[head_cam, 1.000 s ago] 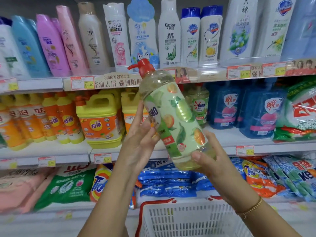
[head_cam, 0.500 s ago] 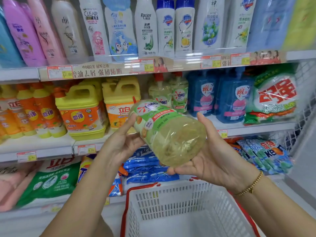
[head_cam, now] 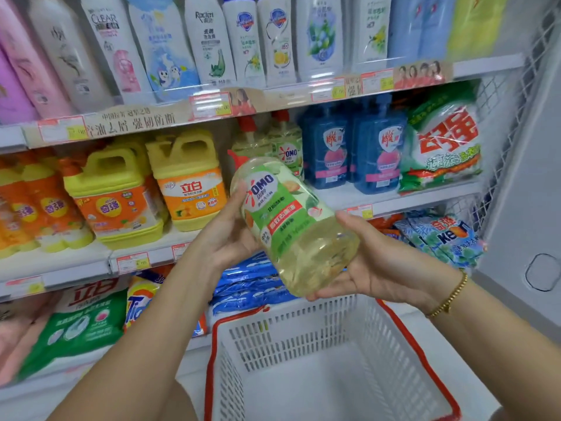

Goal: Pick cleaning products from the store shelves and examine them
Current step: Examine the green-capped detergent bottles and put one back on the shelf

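I have the clear plastic OMO bottle of pale yellow liquid with the green label (head_cam: 288, 226) held between both hands, tilted so its base points down toward me and its red pump top (head_cam: 235, 156) points up and away toward the shelf. My left hand (head_cam: 226, 238) grips the label side near the shoulder, thumb lying across the top of the label. My right hand (head_cam: 379, 262) cups the lower end, palm under the base and fingers wrapped behind it; a gold chain bracelet (head_cam: 449, 296) sits on that wrist.

The bottle hangs in the air in front of the middle shelf (head_cam: 403, 197), above the white slotted plastic shopping basket with red rim and handles (head_cam: 303, 344). Just behind it on that shelf stand two more OMO pump bottles (head_cam: 285, 147), with yellow jugs bearing orange labels (head_cam: 188, 183) to their left and dark blue pump bottles (head_cam: 352, 150) to their right. A green, red and white detergent bag (head_cam: 443, 147) lies at the far right. Tall shampoo bottles (head_cam: 212, 41) fill the top shelf.
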A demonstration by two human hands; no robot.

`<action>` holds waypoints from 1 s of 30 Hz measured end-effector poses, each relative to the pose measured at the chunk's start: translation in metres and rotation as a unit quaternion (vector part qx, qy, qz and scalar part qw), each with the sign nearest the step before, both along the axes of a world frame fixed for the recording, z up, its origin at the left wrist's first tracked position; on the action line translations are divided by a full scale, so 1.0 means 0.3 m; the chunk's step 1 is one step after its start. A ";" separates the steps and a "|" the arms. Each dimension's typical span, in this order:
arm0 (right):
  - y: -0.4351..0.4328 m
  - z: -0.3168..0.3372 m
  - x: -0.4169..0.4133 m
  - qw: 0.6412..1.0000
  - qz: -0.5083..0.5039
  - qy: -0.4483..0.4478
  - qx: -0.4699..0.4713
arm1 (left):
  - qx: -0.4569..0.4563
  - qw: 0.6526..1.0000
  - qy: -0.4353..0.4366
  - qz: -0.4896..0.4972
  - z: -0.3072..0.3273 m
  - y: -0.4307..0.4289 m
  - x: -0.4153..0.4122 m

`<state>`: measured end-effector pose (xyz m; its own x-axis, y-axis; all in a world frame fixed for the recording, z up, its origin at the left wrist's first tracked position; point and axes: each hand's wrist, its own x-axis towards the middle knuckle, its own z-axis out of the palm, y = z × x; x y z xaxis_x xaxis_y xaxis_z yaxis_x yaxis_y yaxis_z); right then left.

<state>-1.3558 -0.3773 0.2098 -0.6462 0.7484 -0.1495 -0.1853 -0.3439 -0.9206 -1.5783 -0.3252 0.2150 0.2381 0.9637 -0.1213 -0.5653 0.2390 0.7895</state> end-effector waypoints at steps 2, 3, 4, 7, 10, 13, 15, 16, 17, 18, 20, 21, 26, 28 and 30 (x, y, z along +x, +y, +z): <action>0.021 -0.063 0.049 0.999 -0.041 -0.025 0.011 | 0.054 0.997 0.050 -0.014 0.017 0.000 0.026; 0.029 -0.087 0.073 0.998 -0.054 -0.034 0.019 | 0.083 0.991 0.103 -0.012 0.025 0.004 0.047; 0.037 -0.109 0.099 0.996 -0.067 -0.047 0.034 | 0.115 0.980 0.161 -0.002 0.032 0.007 0.075; 0.040 -0.126 0.182 0.974 -0.122 -0.144 0.126 | 0.234 0.924 0.303 0.006 0.032 -0.003 0.195; 0.024 -0.084 0.299 0.903 -0.225 -0.221 0.293 | 0.351 0.844 0.403 -0.038 -0.020 -0.024 0.313; -0.023 -0.049 0.426 0.861 -0.229 -0.262 0.371 | 0.416 0.790 0.444 -0.077 -0.068 -0.036 0.432; -0.039 -0.059 0.502 0.861 -0.246 -0.255 0.366 | 0.433 0.784 0.435 -0.091 -0.096 -0.025 0.514; -0.037 -0.072 0.531 0.860 -0.258 -0.250 0.361 | 0.434 0.787 0.428 -0.094 -0.116 -0.009 0.554; -0.031 -0.089 0.556 0.860 -0.265 -0.251 0.357 | 0.431 0.793 0.419 -0.102 -0.137 0.007 0.594; -0.017 -0.110 0.579 0.854 -0.272 -0.265 0.355 | 0.424 0.800 0.409 -0.110 -0.161 0.027 0.635; 0.021 -0.153 0.628 0.830 -0.291 -0.306 0.363 | 0.405 0.817 0.390 -0.125 -0.216 0.071 0.716; 0.044 -0.176 0.656 0.819 -0.303 -0.324 0.364 | 0.394 0.824 0.385 -0.129 -0.245 0.093 0.756; 0.168 -0.364 0.755 0.785 -0.380 -0.396 0.289 | 0.318 0.860 0.368 -0.154 -0.437 0.215 0.922; 0.205 -0.471 0.766 0.764 -0.397 -0.439 0.258 | 0.302 0.855 0.387 -0.165 -0.545 0.252 0.966; 0.223 -0.581 0.766 0.738 -0.395 -0.495 0.231 | 0.305 0.835 0.421 -0.179 -0.659 0.275 0.997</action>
